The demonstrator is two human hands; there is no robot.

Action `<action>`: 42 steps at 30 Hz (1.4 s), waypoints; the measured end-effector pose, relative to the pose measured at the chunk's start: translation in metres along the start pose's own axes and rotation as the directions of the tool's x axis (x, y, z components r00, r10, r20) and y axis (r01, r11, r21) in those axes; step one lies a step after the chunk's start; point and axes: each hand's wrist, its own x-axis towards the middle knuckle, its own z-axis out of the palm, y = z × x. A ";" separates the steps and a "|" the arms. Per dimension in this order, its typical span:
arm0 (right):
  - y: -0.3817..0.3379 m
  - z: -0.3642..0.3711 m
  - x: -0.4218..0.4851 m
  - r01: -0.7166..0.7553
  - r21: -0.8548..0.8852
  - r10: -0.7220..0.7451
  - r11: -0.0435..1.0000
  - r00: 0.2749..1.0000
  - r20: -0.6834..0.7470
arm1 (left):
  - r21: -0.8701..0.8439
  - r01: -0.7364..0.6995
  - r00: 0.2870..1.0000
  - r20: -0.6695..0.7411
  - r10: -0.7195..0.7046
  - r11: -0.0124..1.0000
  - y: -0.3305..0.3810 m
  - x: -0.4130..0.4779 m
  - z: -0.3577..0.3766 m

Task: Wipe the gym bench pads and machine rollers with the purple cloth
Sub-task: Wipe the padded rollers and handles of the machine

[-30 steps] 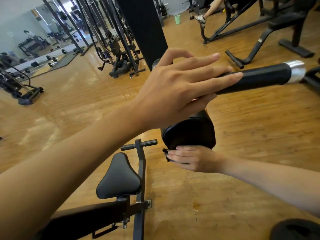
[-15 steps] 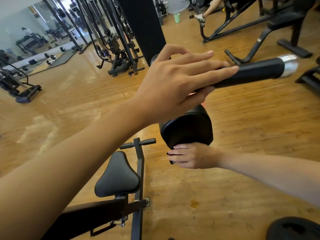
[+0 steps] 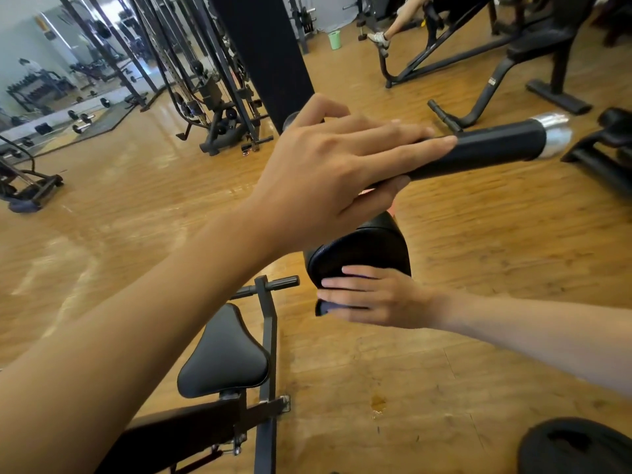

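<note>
A person cleans equipment on a gym's wooden floor (image 3: 478, 254), with a mirror (image 3: 41, 66) and a cable machine (image 3: 215, 97) toward its far left edge. At lower centre, a black seat pad (image 3: 222, 354) sits on its frame. Above it the left hand (image 3: 328, 172) clamps a black bar (image 3: 489, 148), fingers stretched along the top and thumb tucked beneath, short of the chrome end cap (image 3: 555, 133). Below, and apart from it, the right hand (image 3: 379, 297) lies flat with fingers straight, pressing the purple cloth (image 3: 325, 307) against the near face of a black roller pad (image 3: 362, 244). Only a dark fold of cloth shows past the fingertips. A weight plate (image 3: 574, 446) lies on the floor at near right.
</note>
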 end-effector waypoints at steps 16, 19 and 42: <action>0.006 -0.005 -0.018 0.000 0.009 0.000 1.000 0.999 0.039 | 0.007 -0.002 1.000 -0.020 0.002 1.000 0.002 0.001 0.003; -0.002 0.008 -0.049 0.150 0.002 -0.145 0.989 0.948 0.283 | 0.002 0.013 1.000 -0.001 -0.013 1.000 0.001 0.002 0.003; 0.012 -0.024 -0.082 -0.088 0.061 0.074 0.994 0.977 0.202 | 0.004 -0.001 1.000 -0.029 0.001 1.000 -0.002 0.008 0.009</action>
